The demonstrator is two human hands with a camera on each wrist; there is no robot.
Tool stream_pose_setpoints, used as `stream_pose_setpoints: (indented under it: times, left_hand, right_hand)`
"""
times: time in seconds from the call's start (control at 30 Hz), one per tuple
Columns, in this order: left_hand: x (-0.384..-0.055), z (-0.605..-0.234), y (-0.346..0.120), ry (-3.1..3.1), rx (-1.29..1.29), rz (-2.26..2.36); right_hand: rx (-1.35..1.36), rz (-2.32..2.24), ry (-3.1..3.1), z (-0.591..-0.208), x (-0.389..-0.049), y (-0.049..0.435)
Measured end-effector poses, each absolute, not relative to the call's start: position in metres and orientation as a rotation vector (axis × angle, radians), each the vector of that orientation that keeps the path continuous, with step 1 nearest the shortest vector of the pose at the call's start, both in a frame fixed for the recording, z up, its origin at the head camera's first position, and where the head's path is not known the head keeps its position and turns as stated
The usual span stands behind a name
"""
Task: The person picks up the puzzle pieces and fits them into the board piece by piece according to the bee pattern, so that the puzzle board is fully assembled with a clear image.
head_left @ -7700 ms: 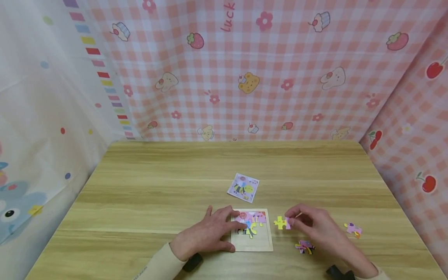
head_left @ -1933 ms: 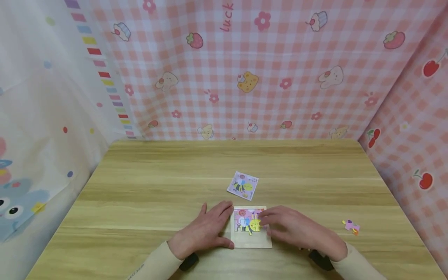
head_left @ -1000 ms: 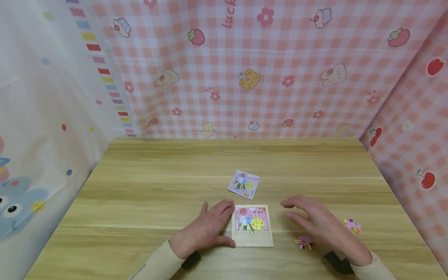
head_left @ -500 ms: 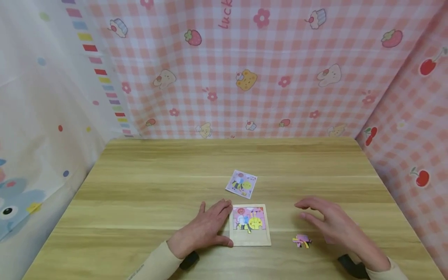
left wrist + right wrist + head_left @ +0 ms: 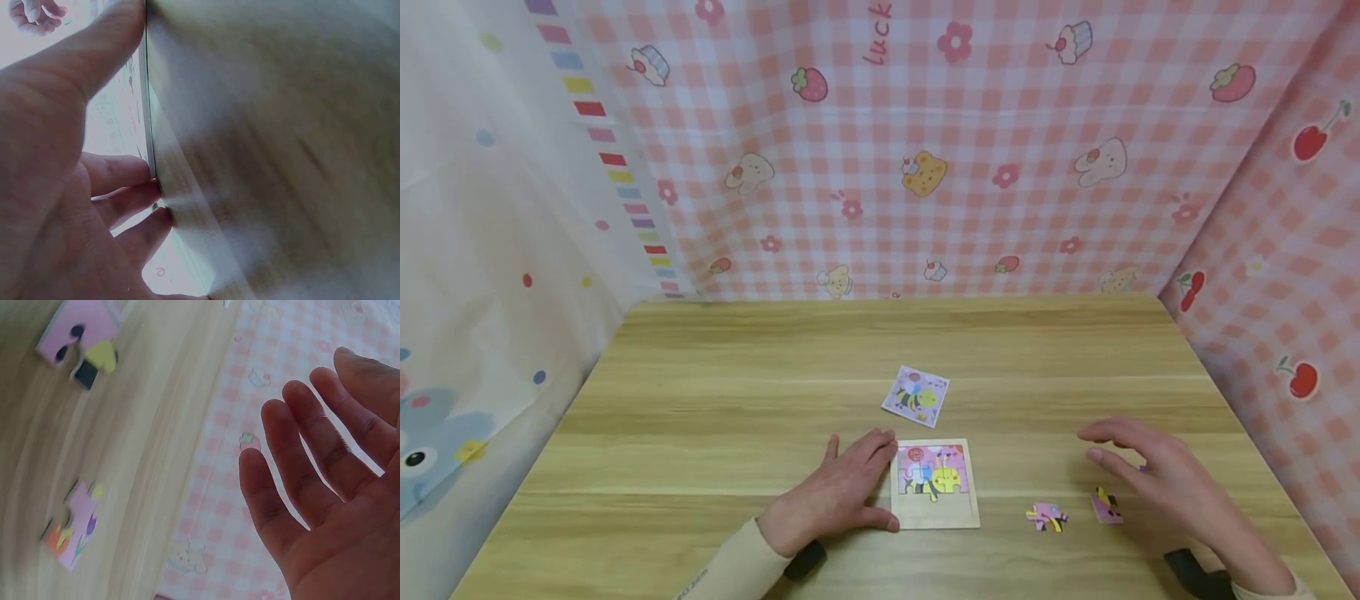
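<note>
My left hand (image 5: pixel 831 496) rests at the left edge of a wooden puzzle tray (image 5: pixel 934 517), fingers and thumb extended along it. The left wrist view shows the fingertips (image 5: pixel 159 215) at that edge. Joined pieces of a bee picture fill the tray's upper part; bare wood shows below. My right hand (image 5: pixel 1172 483) hovers at the right, fingers loosely bent and holding nothing. Left of it lie a pink puzzle piece with yellow and black stripes (image 5: pixel 1047 517) and another pink piece (image 5: pixel 1107 508). A pink and orange puzzle piece (image 5: pixel 81 519) is mostly hidden by this hand in the head view.
A square card with the bee picture (image 5: pixel 916 396) lies behind the tray on the wooden table (image 5: pixel 737 375). A pink checked cloth (image 5: pixel 865 167) hangs along the back edge, with more printed cloth at both sides.
The yellow bee-face piece, earlier pinched in my right hand, now sits in the tray. The right hand has let go and moved rightward, uncovering a pink piece. My left hand stays at the tray.
</note>
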State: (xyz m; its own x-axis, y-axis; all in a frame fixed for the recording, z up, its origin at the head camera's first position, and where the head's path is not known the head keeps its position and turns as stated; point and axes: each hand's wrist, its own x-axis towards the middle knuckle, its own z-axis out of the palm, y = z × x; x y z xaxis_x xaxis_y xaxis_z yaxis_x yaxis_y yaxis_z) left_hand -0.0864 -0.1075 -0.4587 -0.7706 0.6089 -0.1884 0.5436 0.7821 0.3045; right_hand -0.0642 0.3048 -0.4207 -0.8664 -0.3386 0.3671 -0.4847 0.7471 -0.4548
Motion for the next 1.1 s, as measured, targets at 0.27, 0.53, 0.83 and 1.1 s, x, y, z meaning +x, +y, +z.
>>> stream_pose_setpoints:
  times: [0.27, 0.53, 0.83, 1.1]
  left_hand:
    - [-0.086, -0.457, -0.107, 2.691, 0.896, 0.349]
    - [-0.085, -0.457, -0.108, 2.701, 0.899, 0.339]
    - [-0.084, -0.456, -0.111, 2.702, 0.925, 0.319]
    - [-0.084, -0.455, -0.112, 2.705, 0.933, 0.308]
  right_hand:
    - [0.657, 0.781, -2.671, -0.43, -0.06, 0.323]
    - [0.831, 0.771, -2.577, -0.452, -0.061, 0.333]
    - [0.881, 0.672, -2.752, -0.467, -0.051, 0.337]
    - [0.861, 0.637, -2.815, -0.472, -0.046, 0.339]
